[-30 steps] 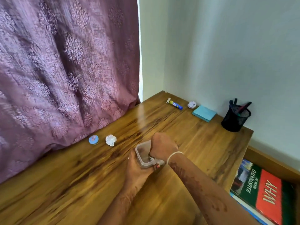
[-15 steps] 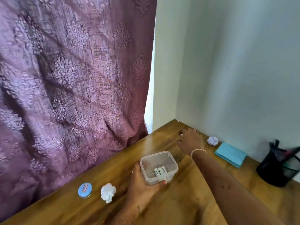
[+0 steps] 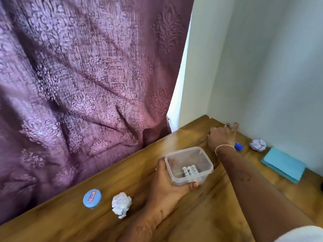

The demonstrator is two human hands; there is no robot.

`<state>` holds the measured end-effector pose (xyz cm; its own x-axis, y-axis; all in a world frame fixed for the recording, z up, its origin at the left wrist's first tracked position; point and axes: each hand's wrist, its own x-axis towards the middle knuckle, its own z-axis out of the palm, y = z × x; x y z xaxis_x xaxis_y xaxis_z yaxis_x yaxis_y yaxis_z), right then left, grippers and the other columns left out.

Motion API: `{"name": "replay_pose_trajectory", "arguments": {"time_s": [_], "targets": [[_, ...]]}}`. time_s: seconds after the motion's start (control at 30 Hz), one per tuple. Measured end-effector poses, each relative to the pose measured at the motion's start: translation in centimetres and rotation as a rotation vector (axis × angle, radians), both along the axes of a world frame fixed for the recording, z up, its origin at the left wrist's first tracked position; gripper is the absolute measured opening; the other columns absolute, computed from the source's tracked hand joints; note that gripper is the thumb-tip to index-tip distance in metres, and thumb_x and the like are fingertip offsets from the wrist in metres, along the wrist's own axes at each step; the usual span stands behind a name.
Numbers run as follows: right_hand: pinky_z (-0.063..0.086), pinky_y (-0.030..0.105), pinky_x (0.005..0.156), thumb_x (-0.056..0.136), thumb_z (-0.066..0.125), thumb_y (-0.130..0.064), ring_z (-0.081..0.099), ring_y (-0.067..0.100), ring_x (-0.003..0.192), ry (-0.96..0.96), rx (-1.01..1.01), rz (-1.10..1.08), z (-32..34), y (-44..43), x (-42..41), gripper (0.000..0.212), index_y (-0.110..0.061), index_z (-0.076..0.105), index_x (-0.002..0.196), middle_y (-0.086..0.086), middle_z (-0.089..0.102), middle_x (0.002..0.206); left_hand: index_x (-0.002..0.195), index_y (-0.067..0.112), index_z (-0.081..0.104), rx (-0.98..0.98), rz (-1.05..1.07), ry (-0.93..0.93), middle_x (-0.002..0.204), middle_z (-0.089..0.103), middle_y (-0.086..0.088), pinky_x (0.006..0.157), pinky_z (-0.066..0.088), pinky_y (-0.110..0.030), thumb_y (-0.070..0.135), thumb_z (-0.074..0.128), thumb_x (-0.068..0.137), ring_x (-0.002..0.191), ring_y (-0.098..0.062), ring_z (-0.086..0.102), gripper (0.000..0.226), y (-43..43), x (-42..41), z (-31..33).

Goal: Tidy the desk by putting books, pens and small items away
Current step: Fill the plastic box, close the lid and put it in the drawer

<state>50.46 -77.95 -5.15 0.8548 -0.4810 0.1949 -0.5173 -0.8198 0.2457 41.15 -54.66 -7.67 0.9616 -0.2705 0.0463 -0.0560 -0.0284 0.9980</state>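
The left hand [image 3: 166, 184] wraps its fingers round the tub [image 3: 180, 179], three batteries [image 3: 189, 170] inside. Beyond the tub the right hand [image 3: 221, 137] covers a marker [image 3: 238, 146], whether its fingers grasp it unclear. A paper wad [image 3: 121, 205] and tin [image 3: 92, 198] left of the tub await tidying.

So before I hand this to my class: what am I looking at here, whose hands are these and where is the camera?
No machine here: these are a person's two bare hands, filmed by one wide-angle camera worn on the head, looking down at a wooden desk beside a purple curtain. The left hand holds a clear plastic box with three small batteries inside. The right hand reaches to the far corner, over a blue marker; whether it grips it is hidden. On the desk lie a round blue tin, a crumpled paper ball beside it, a second paper ball by the wall and a blue notepad.
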Motion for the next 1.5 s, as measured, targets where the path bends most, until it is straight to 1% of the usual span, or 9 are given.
{"name": "replay_pose_trajectory", "arguments": {"time_s": [0.23,0.47,0.6,0.73,0.87,1.03,1.2,1.4,1.5], "targets": [[0.031,0.045,0.101,0.09,0.048,-0.017,0.055,0.029,0.106,-0.193,0.096,0.029,0.1,0.5,-0.2,0.02,-0.021,0.054,0.108,0.003,0.069,0.096,0.112,0.021,0.051,0.026,0.03,-0.027,0.104,0.066,0.011,0.071,0.049,-0.007,0.011,0.095,0.051,0.088,0.009,0.065,0.076,1.0,-0.6,0.4],[0.041,0.029,0.07,0.088,0.053,-0.013,0.061,0.029,0.084,-0.748,0.882,0.208,5.4,4.2,-4.8,0.01,-0.014,0.055,0.098,0.004,0.064,0.087,0.113,0.026,0.052,0.042,0.068,0.0,0.11,0.069,0.007,0.087,0.056,-0.03,0.033,0.095,0.04,0.098,-0.004,0.068,0.085,3.0,-2.9,1.6],[0.055,0.04,0.076,0.082,0.067,-0.013,0.066,0.026,0.079,-0.674,1.199,0.399,9.2,9.6,-10.5,0.016,-0.022,0.056,0.088,0.006,0.067,0.086,0.114,0.026,0.05,0.102,0.114,-0.046,0.111,0.068,0.008,0.088,0.056,-0.033,0.038,0.093,0.042,0.099,-0.005,0.067,0.084,5.3,-5.5,2.8],[0.06,0.034,0.071,0.08,0.074,-0.003,0.065,0.018,0.069,-0.228,1.483,0.55,11.6,15.9,-17.6,0.036,-0.014,0.06,0.111,0.007,0.067,0.075,0.114,0.026,0.049,0.141,0.177,-0.057,0.111,0.068,0.006,0.089,0.056,-0.036,0.036,0.093,0.044,0.099,-0.008,0.068,0.083,8.4,-9.2,3.7],[0.05,0.02,0.064,0.075,0.077,-0.017,0.064,0.009,0.069,-0.101,1.079,0.555,11.8,21.0,-21.5,0.02,-0.014,0.073,0.095,0.002,0.073,0.081,0.12,0.018,0.051,0.145,0.204,-0.076,0.11,0.07,-0.002,0.085,0.057,-0.038,0.031,0.092,0.044,0.095,-0.013,0.07,0.087,11.7,-12.4,4.5],[0.044,0.021,0.066,0.07,0.078,-0.03,0.066,0.013,0.08,-0.114,0.998,0.473,10.6,26.1,-25.3,0.016,-0.027,0.063,0.065,-0.006,0.069,0.077,0.107,0.038,0.048,0.227,0.287,-0.1,0.109,0.067,0.005,0.083,0.056,-0.045,0.041,0.09,0.042,0.098,-0.015,0.068,0.078,15.9,-16.9,5.0],[0.053,0.03,0.081,0.071,0.076,-0.029,0.066,0.024,0.097,-0.046,0.796,0.506,8.7,30.6,-28.3,0.029,-0.017,0.072,0.097,0.005,0.072,0.098,0.093,0.037,0.044,0.315,0.358,-0.091,0.098,0.06,0.012,0.076,0.052,-0.033,0.019,0.095,0.048,0.094,-0.013,0.064,0.071,19.6,-21.5,5.6],[0.054,0.033,0.086,0.074,0.069,-0.021,0.064,0.028,0.103,0.12,0.687,0.575,6.9,35.8,-30.0,0.03,-0.009,0.068,0.102,0.009,0.068,0.107,0.105,0.035,0.044,0.361,0.414,0.001,0.106,0.062,0.008,0.078,0.057,-0.042,0.038,0.091,0.044,0.097,-0.013,0.064,0.077,23.1,-25.4,4.5],[0.052,0.033,0.084,0.074,0.069,-0.021,0.063,0.028,0.104,0.15,0.677,0.588,6.5,37.3,-30.5,0.029,-0.01,0.067,0.101,0.009,0.068,0.107,0.111,0.023,0.047,0.369,0.44,0.003,0.107,0.063,0.006,0.08,0.056,-0.042,0.03,0.093,0.045,0.098,-0.016,0.064,0.081,24.5,-26.1,4.2]]}}
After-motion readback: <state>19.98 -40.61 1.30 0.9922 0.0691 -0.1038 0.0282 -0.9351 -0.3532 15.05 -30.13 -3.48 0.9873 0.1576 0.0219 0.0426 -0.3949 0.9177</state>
